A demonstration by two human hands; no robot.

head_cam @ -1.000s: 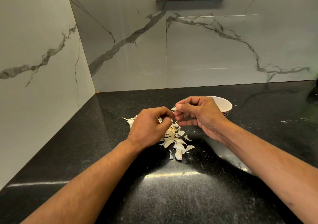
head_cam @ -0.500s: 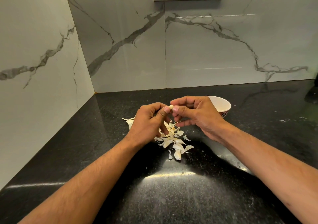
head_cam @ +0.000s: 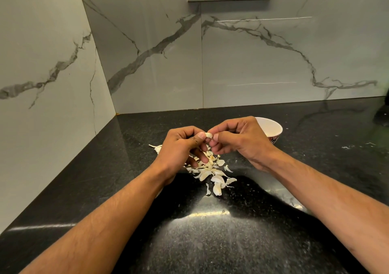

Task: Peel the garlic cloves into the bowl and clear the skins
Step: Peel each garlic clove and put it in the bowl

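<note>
On black counter (head_cam: 273, 242), marble walls (head_cam: 147, 63), perhaps speckled

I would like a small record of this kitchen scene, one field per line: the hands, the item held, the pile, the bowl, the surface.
left hand: the left hand pinches one end of the clove
right hand: the right hand pinches the other end
item held: small pale garlic clove, held above the counter
pile: loose pale garlic skins and cloves below the hands
bowl: white round bowl behind the right hand; contents hidden
surface: black speckled stone counter
</note>
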